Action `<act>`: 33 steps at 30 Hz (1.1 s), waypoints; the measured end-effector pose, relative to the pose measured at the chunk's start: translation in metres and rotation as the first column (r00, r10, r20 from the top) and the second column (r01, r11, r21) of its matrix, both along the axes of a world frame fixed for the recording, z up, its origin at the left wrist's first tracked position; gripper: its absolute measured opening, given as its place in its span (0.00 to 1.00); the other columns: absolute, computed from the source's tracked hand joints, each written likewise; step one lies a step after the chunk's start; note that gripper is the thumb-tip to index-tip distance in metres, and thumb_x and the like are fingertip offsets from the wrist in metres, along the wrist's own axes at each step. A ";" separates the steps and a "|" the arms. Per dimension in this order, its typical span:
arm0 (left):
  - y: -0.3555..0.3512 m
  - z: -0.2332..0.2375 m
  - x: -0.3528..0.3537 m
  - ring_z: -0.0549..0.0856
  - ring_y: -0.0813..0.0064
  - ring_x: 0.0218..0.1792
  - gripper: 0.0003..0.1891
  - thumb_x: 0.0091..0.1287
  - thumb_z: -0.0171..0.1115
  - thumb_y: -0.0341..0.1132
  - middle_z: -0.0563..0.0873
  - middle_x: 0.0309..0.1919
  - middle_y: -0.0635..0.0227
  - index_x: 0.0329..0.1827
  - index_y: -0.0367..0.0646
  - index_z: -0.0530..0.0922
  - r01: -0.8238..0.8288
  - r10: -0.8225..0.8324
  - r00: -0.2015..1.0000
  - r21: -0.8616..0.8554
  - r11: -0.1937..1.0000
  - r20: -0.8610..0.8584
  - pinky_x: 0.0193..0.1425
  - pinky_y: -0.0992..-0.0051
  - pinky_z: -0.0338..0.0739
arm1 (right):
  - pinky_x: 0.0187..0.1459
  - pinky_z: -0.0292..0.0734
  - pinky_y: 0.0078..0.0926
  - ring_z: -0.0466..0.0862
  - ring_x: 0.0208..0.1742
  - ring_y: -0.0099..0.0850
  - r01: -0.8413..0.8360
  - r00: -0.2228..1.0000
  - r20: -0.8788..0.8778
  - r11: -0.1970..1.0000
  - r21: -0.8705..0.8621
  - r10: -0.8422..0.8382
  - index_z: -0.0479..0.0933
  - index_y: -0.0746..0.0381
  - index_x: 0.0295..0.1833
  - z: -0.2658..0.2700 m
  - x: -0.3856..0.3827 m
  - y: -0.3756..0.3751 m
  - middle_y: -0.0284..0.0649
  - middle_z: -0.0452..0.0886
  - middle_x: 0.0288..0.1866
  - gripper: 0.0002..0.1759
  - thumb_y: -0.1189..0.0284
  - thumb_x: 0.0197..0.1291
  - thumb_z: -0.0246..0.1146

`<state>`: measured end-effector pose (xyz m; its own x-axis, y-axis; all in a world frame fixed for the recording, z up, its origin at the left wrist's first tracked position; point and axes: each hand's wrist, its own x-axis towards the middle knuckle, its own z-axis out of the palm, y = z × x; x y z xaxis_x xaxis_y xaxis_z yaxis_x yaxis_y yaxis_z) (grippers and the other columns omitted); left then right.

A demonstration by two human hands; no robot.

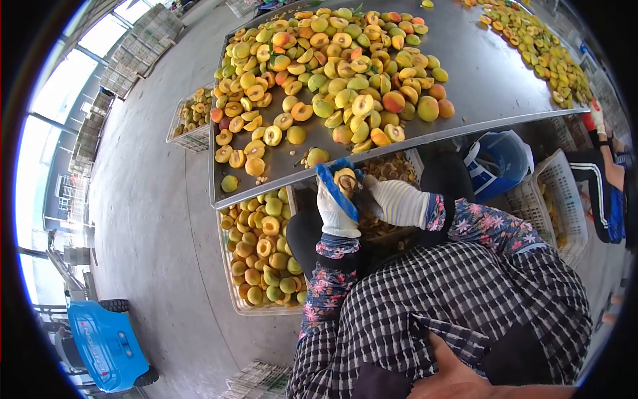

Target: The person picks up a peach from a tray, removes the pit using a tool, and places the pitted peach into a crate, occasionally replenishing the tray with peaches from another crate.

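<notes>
My left hand (337, 207), in a white glove with blue-coated fingers, is closed around a peach half (345, 181) just off the table's near edge. Its cut face with a brown centre is turned up. My right hand (397, 201), in a striped knit glove, is closed close beside the fruit. Its fingertips are dark, and whatever they grip is hidden. Beyond my hands, a heap of halved and whole yellow-green peaches (325, 73) covers much of the metal table (292, 157). A single peach (318, 157) lies near the edge, with pits beside it.
A crate of peaches (266, 249) stands at my left, and a crate of brownish pieces (389, 169) sits below my hands. To the right are a blue bucket (498, 163) and a white crate (565, 199), near another person's arm (615, 166). A bare hand (452, 372) shows at the bottom.
</notes>
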<state>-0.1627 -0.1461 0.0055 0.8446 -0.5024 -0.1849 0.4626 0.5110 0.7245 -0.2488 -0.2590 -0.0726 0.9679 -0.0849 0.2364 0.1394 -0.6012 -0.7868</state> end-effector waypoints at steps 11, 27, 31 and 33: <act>0.006 -0.009 0.016 0.86 0.70 0.40 0.29 0.79 0.44 0.57 0.85 0.43 0.62 0.54 0.35 0.76 0.189 -0.218 0.971 0.233 0.954 0.103 0.53 0.72 0.82 | 0.57 0.75 0.36 0.81 0.48 0.42 -0.096 0.941 -0.306 0.981 0.166 0.143 0.72 0.64 0.56 0.063 -0.018 -0.010 0.47 0.81 0.45 0.18 0.61 0.76 0.49; 0.003 -0.006 0.018 0.88 0.57 0.30 0.38 0.73 0.47 0.65 0.87 0.30 0.52 0.36 0.30 0.81 0.250 -0.237 0.967 0.175 0.952 -0.093 0.42 0.63 0.85 | 0.58 0.74 0.25 0.79 0.54 0.29 -0.060 0.843 -0.412 0.822 0.566 0.346 0.72 0.60 0.65 0.067 -0.029 -0.007 0.40 0.80 0.54 0.18 0.63 0.77 0.52; 0.006 -0.013 0.025 0.88 0.60 0.30 0.38 0.74 0.47 0.65 0.87 0.28 0.53 0.36 0.30 0.81 0.346 -0.319 0.934 0.188 0.919 -0.158 0.41 0.66 0.85 | 0.53 0.76 0.20 0.79 0.51 0.26 0.120 0.730 -0.608 0.817 0.564 0.312 0.72 0.60 0.64 0.104 -0.030 0.002 0.40 0.79 0.50 0.18 0.62 0.77 0.53; 0.006 -0.022 0.033 0.88 0.62 0.30 0.38 0.74 0.46 0.65 0.87 0.27 0.54 0.36 0.30 0.81 0.440 -0.403 0.896 0.267 0.857 -0.184 0.40 0.68 0.84 | 0.41 0.77 0.19 0.80 0.41 0.25 -0.092 0.883 -0.367 0.875 0.475 0.292 0.73 0.59 0.62 0.058 -0.028 -0.002 0.38 0.79 0.41 0.18 0.60 0.76 0.55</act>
<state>-0.1296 -0.1405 -0.0163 0.5267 -0.7123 -0.4638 0.6758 0.0199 0.7368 -0.2767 -0.2610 -0.0145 0.9713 0.1177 -0.2066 -0.1834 -0.1823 -0.9660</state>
